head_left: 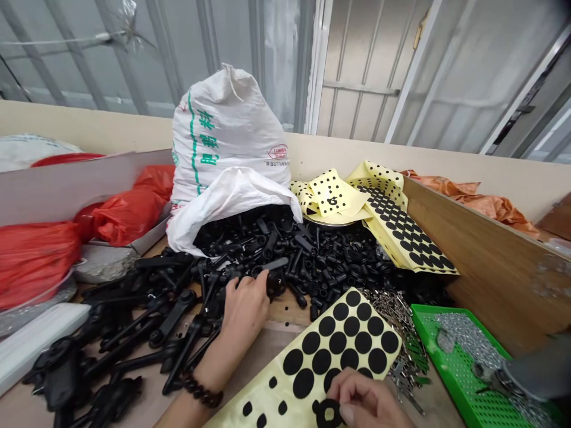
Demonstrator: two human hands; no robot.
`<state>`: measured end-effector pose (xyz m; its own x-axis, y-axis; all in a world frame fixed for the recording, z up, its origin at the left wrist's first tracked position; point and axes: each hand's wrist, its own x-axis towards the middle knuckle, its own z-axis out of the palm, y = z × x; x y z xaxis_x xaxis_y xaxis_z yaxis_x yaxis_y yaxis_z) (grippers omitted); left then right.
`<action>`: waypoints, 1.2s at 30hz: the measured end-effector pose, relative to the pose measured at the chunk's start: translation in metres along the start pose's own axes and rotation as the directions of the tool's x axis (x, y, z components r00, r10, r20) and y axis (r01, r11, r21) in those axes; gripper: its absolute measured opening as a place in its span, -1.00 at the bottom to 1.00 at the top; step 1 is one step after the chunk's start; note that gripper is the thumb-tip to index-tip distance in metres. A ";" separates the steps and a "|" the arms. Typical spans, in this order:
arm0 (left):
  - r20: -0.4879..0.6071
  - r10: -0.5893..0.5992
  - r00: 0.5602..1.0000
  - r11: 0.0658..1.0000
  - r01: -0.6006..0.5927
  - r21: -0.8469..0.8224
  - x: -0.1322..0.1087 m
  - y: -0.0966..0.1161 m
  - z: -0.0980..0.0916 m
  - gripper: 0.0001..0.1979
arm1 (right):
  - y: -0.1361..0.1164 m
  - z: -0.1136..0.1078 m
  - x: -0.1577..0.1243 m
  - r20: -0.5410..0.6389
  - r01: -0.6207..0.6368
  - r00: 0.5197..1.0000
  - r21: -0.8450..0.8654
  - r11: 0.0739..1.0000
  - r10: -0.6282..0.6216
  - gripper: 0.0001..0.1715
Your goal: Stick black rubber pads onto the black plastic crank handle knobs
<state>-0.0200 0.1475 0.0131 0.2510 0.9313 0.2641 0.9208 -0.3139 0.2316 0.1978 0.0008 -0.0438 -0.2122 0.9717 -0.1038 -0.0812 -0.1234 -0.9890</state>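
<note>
My left hand [247, 303], with a dark bead bracelet on its wrist, reaches into a heap of black plastic parts [178, 315]. Its fingers are bent around a black part in the heap; the fingertips are partly hidden. Near the bottom edge my right hand [368, 401] pinches a black ring-shaped piece [329, 412] with a hole in its middle. That piece is over a pale yellow backing sheet [307, 362], which carries rows of black round stickers [338, 342] and, lower down, a few small black dots.
A white woven sack [232, 131] spills black parts at the back. More sticker sheets [401, 229] lie at the back right. Loose metal pieces [392, 315] and a green tray [464, 368] with small metal parts are at right. Red bags [129, 214] stand left; a wooden board [486, 255] borders the right.
</note>
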 end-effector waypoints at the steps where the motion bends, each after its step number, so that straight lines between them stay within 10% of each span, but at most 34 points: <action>1: 0.002 -0.011 1.000 0.999 0.011 -0.043 -0.003 -0.002 -0.006 -0.56 | 0.000 -0.001 -0.001 -0.022 0.024 0.999 0.034 0.999 -0.023 -0.68; 5: 0.077 -0.059 0.995 0.860 0.090 -0.502 -0.028 0.003 -0.022 -0.64 | -0.009 -0.002 -0.004 -0.095 0.037 0.995 0.154 0.987 -0.022 -0.73; 8: 0.363 0.023 0.931 0.432 0.319 -0.844 -0.054 0.020 -0.016 -0.59 | -0.024 0.000 -0.005 -0.119 -0.004 0.992 0.224 0.974 0.032 -0.77; 13: 0.657 0.194 0.729 0.094 0.653 -0.752 -0.092 0.046 0.008 -0.44 | -0.042 0.007 -0.003 -0.111 -0.062 0.990 0.249 0.966 0.092 -0.77; 18: 0.707 0.195 0.679 0.101 0.704 -0.703 -0.099 0.049 0.010 -0.43 | -0.042 0.011 0.000 -0.103 -0.115 0.985 0.213 0.970 0.139 -0.75; 36: 0.660 0.202 0.723 0.247 0.615 -0.749 -0.109 0.044 0.009 -0.44 | -0.033 0.013 0.003 -0.110 -0.120 0.987 0.014 0.993 0.121 -0.80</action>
<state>-0.0043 0.0339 -0.0144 0.5644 0.7325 -0.3807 0.1579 0.3568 0.9207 0.1869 0.0046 -0.0104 -0.1124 0.9658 -0.2337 -0.0683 -0.2422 -0.9678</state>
